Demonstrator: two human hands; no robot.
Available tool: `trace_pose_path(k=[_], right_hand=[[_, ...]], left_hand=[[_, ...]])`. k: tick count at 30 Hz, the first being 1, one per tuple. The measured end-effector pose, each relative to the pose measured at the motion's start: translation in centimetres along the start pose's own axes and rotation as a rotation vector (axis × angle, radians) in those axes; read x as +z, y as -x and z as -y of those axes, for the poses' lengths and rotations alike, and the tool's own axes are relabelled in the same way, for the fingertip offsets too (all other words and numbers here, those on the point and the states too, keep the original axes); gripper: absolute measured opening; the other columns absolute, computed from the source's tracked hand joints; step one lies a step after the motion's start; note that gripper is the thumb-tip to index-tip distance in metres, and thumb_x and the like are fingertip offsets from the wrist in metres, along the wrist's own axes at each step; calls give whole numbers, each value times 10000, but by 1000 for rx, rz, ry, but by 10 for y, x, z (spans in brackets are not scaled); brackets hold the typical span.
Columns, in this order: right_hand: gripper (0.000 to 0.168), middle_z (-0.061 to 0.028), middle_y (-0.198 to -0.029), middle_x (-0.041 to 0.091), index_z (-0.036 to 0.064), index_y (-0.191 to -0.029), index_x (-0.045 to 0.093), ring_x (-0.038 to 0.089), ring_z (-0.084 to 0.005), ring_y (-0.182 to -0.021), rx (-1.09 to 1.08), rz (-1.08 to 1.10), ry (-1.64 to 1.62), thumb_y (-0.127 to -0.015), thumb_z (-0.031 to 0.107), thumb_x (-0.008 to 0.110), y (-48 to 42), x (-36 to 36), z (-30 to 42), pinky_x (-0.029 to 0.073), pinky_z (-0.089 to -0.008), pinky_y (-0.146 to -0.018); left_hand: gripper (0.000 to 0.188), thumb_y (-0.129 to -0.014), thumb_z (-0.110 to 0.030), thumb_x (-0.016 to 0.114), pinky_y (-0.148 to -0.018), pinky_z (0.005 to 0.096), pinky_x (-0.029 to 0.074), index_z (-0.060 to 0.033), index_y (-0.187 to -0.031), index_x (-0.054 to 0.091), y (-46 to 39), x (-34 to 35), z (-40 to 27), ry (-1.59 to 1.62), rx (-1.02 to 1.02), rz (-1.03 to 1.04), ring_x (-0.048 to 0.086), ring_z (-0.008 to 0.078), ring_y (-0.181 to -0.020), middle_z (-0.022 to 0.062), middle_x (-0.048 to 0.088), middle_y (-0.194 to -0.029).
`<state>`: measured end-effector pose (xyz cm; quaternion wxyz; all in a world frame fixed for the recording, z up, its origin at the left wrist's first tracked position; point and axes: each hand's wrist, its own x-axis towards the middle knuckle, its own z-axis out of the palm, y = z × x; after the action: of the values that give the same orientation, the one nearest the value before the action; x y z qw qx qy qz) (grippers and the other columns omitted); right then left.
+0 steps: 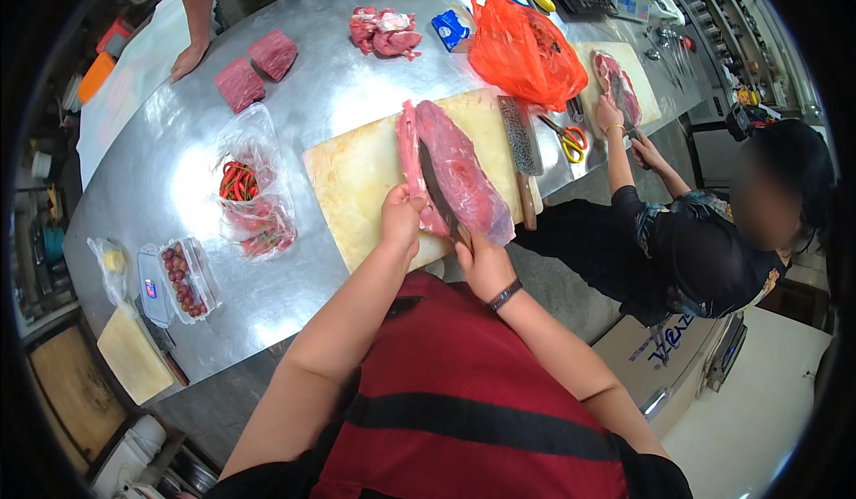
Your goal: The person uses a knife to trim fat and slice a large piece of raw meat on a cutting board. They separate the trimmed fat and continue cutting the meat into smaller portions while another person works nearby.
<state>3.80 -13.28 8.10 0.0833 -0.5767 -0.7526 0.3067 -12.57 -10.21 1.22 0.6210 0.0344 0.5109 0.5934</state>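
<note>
On a worn plastic cutting board lies a long cut of raw meat. My right hand grips the handle of a knife, whose dark blade lies between the thick piece and a narrow strip of meat on its left. My left hand pinches the near end of that strip. Whether the strip still joins the main piece is hidden by the blade and my fingers. A cleaver with a wooden handle rests along the board's right edge.
Right of the board lie scissors and a red plastic bag. A co-worker cuts meat on another board. Further left are meat blocks, bagged red chillies and a grape box. Another person's hand leans on the table.
</note>
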Motion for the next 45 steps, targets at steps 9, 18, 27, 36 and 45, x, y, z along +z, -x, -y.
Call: trace_pose_path(k=[9, 18, 27, 36, 45], right_hand=[[252, -280, -843, 639, -16, -987, 549, 617, -466, -790, 31, 113, 33, -898, 214, 597, 18, -19, 1, 500, -530, -707], [236, -251, -858, 639, 1, -1017, 564, 623, -440, -812, -32, 107, 44, -897, 199, 610, 37, -58, -15, 502, -503, -708], [243, -284, -856, 635, -21, -967, 582, 613, -467, -809, 26, 44, -134, -901, 211, 607, 7, -14, -2, 487, -515, -697], [254, -292, -837, 629, -13, -1023, 554, 616, -464, -774, 44, 113, 63, -896, 202, 602, 9, -19, 10, 501, -529, -694], [229, -271, -833, 634, -10, -987, 574, 616, -459, -800, 24, 48, 20, -900, 199, 606, 10, -41, 8, 498, -513, -694]], left_hand=[[168, -876, 56, 512, -803, 310, 485, -34, -1011, 557, -18, -26, 0, 77, -102, -12, 593, 195, -824, 88, 623, -927], [210, -807, 68, 498, -623, 331, 486, -19, -989, 554, -51, -29, -14, 254, -281, 93, 546, 198, -663, 92, 610, -861], [123, -910, -23, 581, -573, 274, 462, -19, -1031, 600, -30, -8, -26, 17, -168, 69, 554, 144, -630, 60, 652, -855], [112, -917, 0, 560, -734, 302, 488, -22, -1015, 610, -34, -18, -19, 5, -79, -26, 604, 162, -766, 72, 666, -921], [281, -922, 7, 519, -891, 361, 547, 57, -1197, 555, -91, -20, -47, 129, -356, 213, 661, 235, -991, 179, 653, -1114]])
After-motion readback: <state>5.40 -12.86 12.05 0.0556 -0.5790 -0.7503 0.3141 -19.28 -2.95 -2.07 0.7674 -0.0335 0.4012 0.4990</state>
